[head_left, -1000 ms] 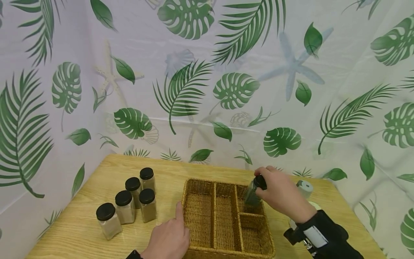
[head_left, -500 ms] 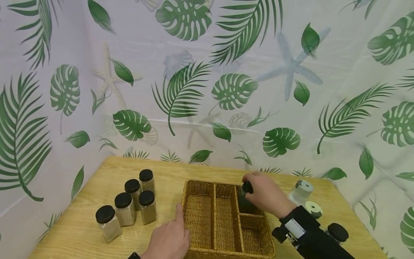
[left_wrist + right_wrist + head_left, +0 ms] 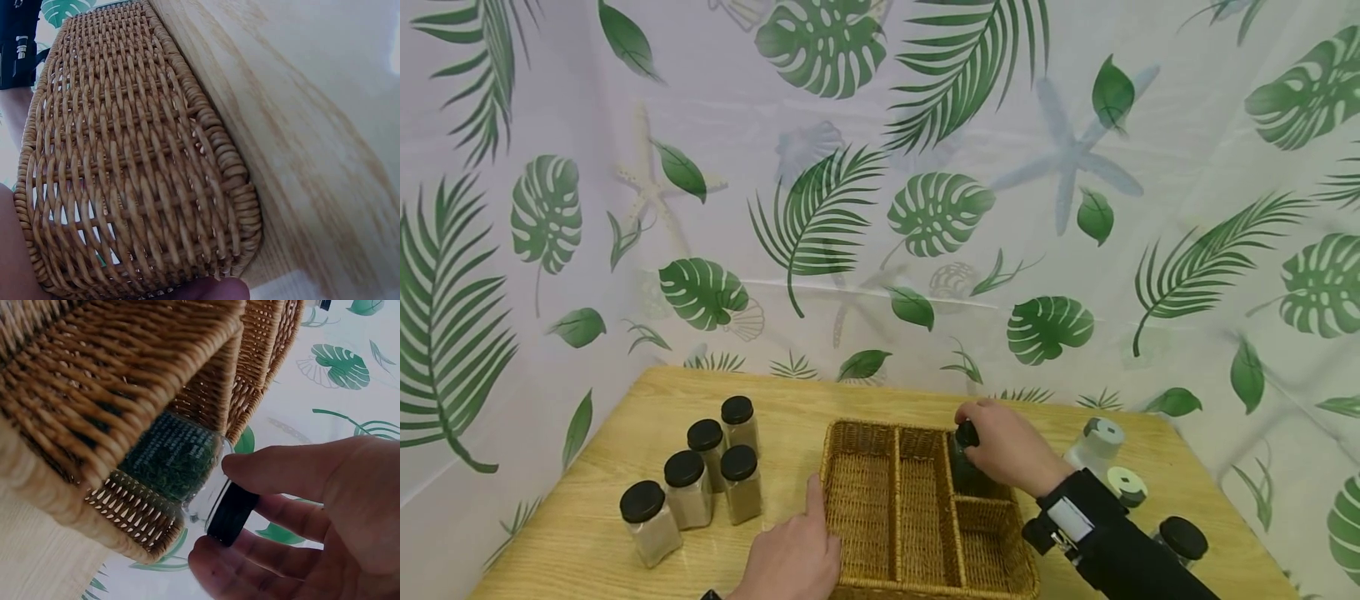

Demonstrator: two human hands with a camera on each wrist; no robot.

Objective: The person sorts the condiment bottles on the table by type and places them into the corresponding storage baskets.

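A wicker basket [image 3: 861, 500] with several compartments sits on the wooden table [image 3: 595, 467]. My right hand [image 3: 1000, 450] grips the black cap of a clear jar of green herbs [image 3: 962, 462] standing in the basket's far right compartment. In the right wrist view my fingers [image 3: 281, 475] pinch the jar [image 3: 181, 459] by its cap, inside the wicker wall. My left hand [image 3: 793, 554] rests against the basket's near left side, index finger along the rim; the left wrist view shows the basket wall [image 3: 125, 162] up close.
Several black-capped jars of pale powder [image 3: 688, 487] stand left of the basket. Right of it are two white-lidded jars [image 3: 1097, 442] and a black-capped one [image 3: 1180, 537]. A leaf-print curtain [image 3: 880, 192] closes off the back and sides.
My right hand carried the herb jar from above the basket down into the far right compartment. The left hand stayed against the basket.
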